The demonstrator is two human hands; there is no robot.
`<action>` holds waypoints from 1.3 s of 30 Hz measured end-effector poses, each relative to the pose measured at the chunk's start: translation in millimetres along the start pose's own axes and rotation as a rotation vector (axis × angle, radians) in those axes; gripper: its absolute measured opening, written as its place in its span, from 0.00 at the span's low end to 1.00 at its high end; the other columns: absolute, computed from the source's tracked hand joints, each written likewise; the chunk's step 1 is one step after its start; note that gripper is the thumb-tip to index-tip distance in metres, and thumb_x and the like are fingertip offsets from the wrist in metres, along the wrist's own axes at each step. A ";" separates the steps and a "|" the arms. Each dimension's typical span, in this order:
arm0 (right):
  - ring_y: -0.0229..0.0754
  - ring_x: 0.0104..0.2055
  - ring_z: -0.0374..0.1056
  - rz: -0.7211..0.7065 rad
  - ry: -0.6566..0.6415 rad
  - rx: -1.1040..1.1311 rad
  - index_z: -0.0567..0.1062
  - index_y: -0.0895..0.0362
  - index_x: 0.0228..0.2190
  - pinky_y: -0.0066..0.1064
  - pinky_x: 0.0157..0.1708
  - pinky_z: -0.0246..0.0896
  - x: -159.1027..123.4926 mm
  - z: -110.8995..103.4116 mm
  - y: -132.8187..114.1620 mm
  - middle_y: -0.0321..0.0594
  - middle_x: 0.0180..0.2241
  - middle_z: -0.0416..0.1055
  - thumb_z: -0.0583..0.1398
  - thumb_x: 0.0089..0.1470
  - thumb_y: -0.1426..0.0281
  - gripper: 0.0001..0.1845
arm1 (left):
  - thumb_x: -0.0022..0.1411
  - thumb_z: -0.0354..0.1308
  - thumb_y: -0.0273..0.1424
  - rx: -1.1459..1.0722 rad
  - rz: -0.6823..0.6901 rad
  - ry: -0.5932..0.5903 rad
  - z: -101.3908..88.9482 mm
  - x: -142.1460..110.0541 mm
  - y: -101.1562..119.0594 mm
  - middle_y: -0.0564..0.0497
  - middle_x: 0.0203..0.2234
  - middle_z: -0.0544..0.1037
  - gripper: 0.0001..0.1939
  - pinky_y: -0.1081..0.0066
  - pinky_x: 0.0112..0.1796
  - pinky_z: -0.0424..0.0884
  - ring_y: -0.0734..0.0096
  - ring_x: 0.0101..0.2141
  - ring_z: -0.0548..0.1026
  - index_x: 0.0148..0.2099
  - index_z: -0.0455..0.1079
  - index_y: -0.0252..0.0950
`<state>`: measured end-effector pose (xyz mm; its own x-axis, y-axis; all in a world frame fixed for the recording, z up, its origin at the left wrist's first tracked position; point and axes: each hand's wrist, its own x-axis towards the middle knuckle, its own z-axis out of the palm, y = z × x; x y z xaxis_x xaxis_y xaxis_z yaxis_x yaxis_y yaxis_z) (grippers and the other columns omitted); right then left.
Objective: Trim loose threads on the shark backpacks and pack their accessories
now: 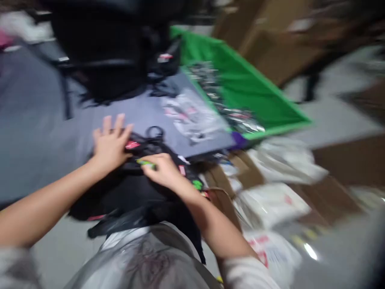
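We're up at the wearer's head, one view, looking from above and behind the right hand point(164, 170) and its grip on a small green-yellow item point(147, 163), facing forward and down. It's close in: the forearms point(207, 212) reach towards that grip, and a green-lined bin point(249, 88) sits beyond it, right.

Backpack point(105, 52) on table point(30, 120), upper left; bag point(120, 190) below, at table edge; packets point(243, 119) in bin point(240, 88), upper centre-right; plastic sacks point(270, 204), lower right.
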<state>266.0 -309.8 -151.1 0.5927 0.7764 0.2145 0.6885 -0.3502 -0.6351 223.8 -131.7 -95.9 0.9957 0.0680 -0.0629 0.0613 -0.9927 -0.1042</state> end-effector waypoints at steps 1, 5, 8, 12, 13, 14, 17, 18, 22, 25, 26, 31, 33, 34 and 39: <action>0.41 0.42 0.77 -0.058 -0.038 0.079 0.81 0.53 0.41 0.32 0.49 0.68 8.5 11.2 4.5 0.35 0.41 0.81 0.62 0.57 0.73 0.11 | 0.59 0.66 0.41 0.033 -0.119 -0.010 7.0 -9.3 -14.7 0.42 0.73 0.35 0.47 0.35 0.56 0.60 0.28 0.68 0.41 0.74 0.47 0.43; 0.45 0.42 0.77 -0.113 -0.072 0.160 0.81 0.55 0.43 0.40 0.49 0.66 24.8 20.0 24.0 0.39 0.41 0.81 0.61 0.58 0.70 0.13 | 0.56 0.68 0.41 0.073 -0.191 -0.069 25.0 -4.6 -34.2 0.44 0.73 0.29 0.54 0.48 0.52 0.68 0.35 0.68 0.48 0.75 0.39 0.44; 0.46 0.42 0.77 -0.135 -0.080 0.138 0.81 0.57 0.44 0.42 0.48 0.66 21.2 16.3 18.0 0.41 0.41 0.81 0.60 0.58 0.70 0.13 | 0.57 0.67 0.40 0.057 -0.177 -0.085 23.9 2.4 -28.6 0.44 0.73 0.29 0.54 0.50 0.53 0.67 0.36 0.67 0.49 0.75 0.38 0.44; 0.48 0.42 0.77 -0.132 -0.062 0.033 0.81 0.57 0.44 0.44 0.48 0.66 24.2 18.4 4.5 0.43 0.41 0.81 0.61 0.57 0.72 0.14 | 0.58 0.66 0.37 0.005 -0.165 -0.113 19.9 1.2 -27.7 0.46 0.73 0.26 0.56 0.47 0.56 0.63 0.34 0.67 0.47 0.75 0.32 0.46; 0.48 0.42 0.77 -0.127 -0.092 0.014 0.81 0.57 0.44 0.44 0.48 0.66 26.6 17.4 3.0 0.42 0.41 0.81 0.61 0.57 0.72 0.14 | 0.58 0.66 0.37 -0.010 -0.166 -0.121 19.5 1.0 -28.5 0.46 0.73 0.25 0.56 0.47 0.56 0.62 0.33 0.67 0.46 0.75 0.31 0.46; 0.48 0.42 0.77 -0.126 -0.132 0.012 0.81 0.57 0.44 0.44 0.48 0.67 29.1 15.3 2.4 0.42 0.41 0.81 0.61 0.58 0.72 0.14 | 0.58 0.66 0.37 -0.023 -0.167 -0.130 19.2 1.0 -29.2 0.47 0.73 0.24 0.56 0.46 0.56 0.61 0.32 0.67 0.46 0.75 0.30 0.47; 0.47 0.46 0.76 -0.158 -0.244 0.059 0.80 0.57 0.47 0.43 0.50 0.68 35.7 5.9 4.1 0.41 0.46 0.80 0.60 0.58 0.73 0.15 | 0.58 0.67 0.36 -0.041 -0.169 -0.146 19.1 1.7 -29.6 0.46 0.73 0.24 0.56 0.45 0.56 0.61 0.31 0.66 0.46 0.75 0.31 0.47; 0.47 0.47 0.76 -0.176 -0.269 0.065 0.80 0.57 0.48 0.43 0.51 0.68 37.1 2.6 5.2 0.41 0.47 0.79 0.60 0.58 0.74 0.16 | 0.58 0.67 0.36 -0.039 -0.170 -0.143 19.3 2.0 -29.4 0.46 0.73 0.25 0.56 0.45 0.56 0.61 0.32 0.66 0.46 0.75 0.32 0.47; 0.47 0.48 0.76 -0.238 -0.310 0.065 0.79 0.60 0.48 0.42 0.52 0.70 39.9 -5.4 7.8 0.44 0.47 0.79 0.59 0.58 0.76 0.17 | 0.57 0.67 0.36 -0.016 -0.168 -0.118 20.6 2.1 -28.4 0.46 0.73 0.26 0.55 0.47 0.56 0.61 0.34 0.66 0.47 0.75 0.34 0.46; 0.46 0.49 0.76 -0.258 -0.332 0.083 0.79 0.61 0.48 0.39 0.53 0.70 40.8 -6.6 6.5 0.45 0.48 0.78 0.58 0.57 0.78 0.18 | 0.58 0.66 0.39 -0.025 -0.169 -0.121 20.6 1.6 -28.0 0.47 0.73 0.27 0.55 0.46 0.56 0.60 0.33 0.66 0.47 0.75 0.33 0.46; 0.47 0.49 0.76 -0.258 -0.339 0.070 0.79 0.61 0.48 0.39 0.53 0.70 41.0 -6.7 5.5 0.45 0.48 0.78 0.58 0.57 0.78 0.18 | 0.58 0.66 0.41 -0.032 -0.169 -0.121 20.3 1.5 -27.9 0.47 0.73 0.28 0.55 0.46 0.56 0.60 0.33 0.66 0.47 0.75 0.33 0.47; 0.48 0.48 0.76 -0.248 -0.323 0.034 0.80 0.59 0.47 0.40 0.52 0.71 41.7 -6.4 1.3 0.45 0.48 0.78 0.58 0.58 0.77 0.17 | 0.58 0.64 0.45 -0.059 -0.163 -0.127 19.1 0.9 -27.5 0.46 0.73 0.28 0.55 0.45 0.57 0.58 0.32 0.66 0.45 0.75 0.32 0.47; 0.48 0.48 0.77 -0.240 -0.337 0.019 0.79 0.59 0.48 0.42 0.52 0.71 42.0 -5.9 1.1 0.45 0.48 0.78 0.58 0.58 0.76 0.17 | 0.58 0.64 0.45 -0.075 -0.162 -0.121 19.4 0.8 -27.6 0.46 0.73 0.27 0.55 0.45 0.57 0.57 0.31 0.67 0.45 0.75 0.32 0.47; 0.48 0.48 0.76 -0.237 -0.339 0.020 0.79 0.59 0.48 0.42 0.52 0.71 42.1 -5.5 1.0 0.45 0.48 0.78 0.58 0.58 0.76 0.17 | 0.58 0.64 0.45 -0.085 -0.162 -0.117 19.8 0.7 -27.7 0.46 0.73 0.27 0.55 0.45 0.57 0.57 0.31 0.67 0.44 0.75 0.32 0.47; 0.48 0.51 0.75 -0.197 -0.367 -0.034 0.79 0.57 0.49 0.43 0.54 0.69 42.7 -6.3 -3.2 0.42 0.50 0.78 0.59 0.58 0.77 0.18 | 0.57 0.66 0.44 -0.104 -0.162 -0.100 21.9 0.7 -28.2 0.46 0.73 0.26 0.55 0.45 0.58 0.56 0.32 0.67 0.44 0.75 0.34 0.48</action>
<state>291.8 -278.8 -135.2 0.2638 0.9634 0.0467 0.7907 -0.1883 -0.5826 221.2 -101.6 -114.7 0.9607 0.2317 -0.1526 0.2317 -0.9726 -0.0181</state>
